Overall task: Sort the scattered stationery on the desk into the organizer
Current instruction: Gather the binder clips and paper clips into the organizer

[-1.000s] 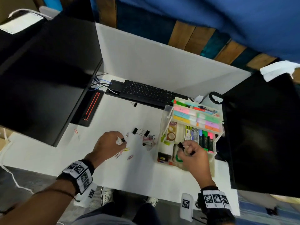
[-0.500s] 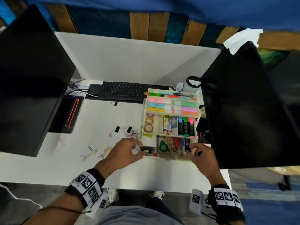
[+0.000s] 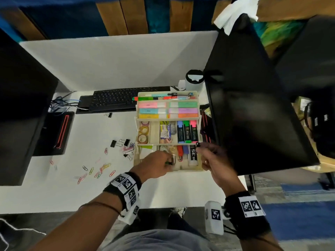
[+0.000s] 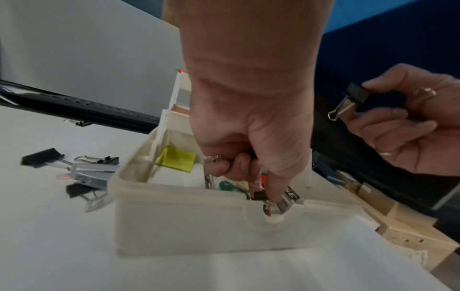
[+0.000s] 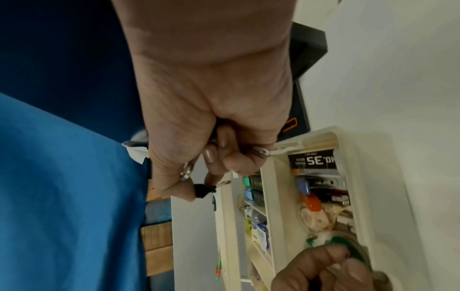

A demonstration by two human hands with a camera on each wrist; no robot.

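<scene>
Both hands are busy: left hand (image 3: 155, 164) drops a clip into the organizer (image 3: 198, 109) lower middle, right hand (image 3: 215, 160) pinches a binder clip (image 4: 348, 101), probably queued next.

Black staple box (image 5: 314, 161) in organizer (image 5: 353, 198) — "No.35", "STAPLES" — upside down.

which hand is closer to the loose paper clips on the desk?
Left. The left hand reaches into the organizer's front compartment, just right of the paper clips. The right hand holds a binder clip at the organizer's far right side.
</scene>
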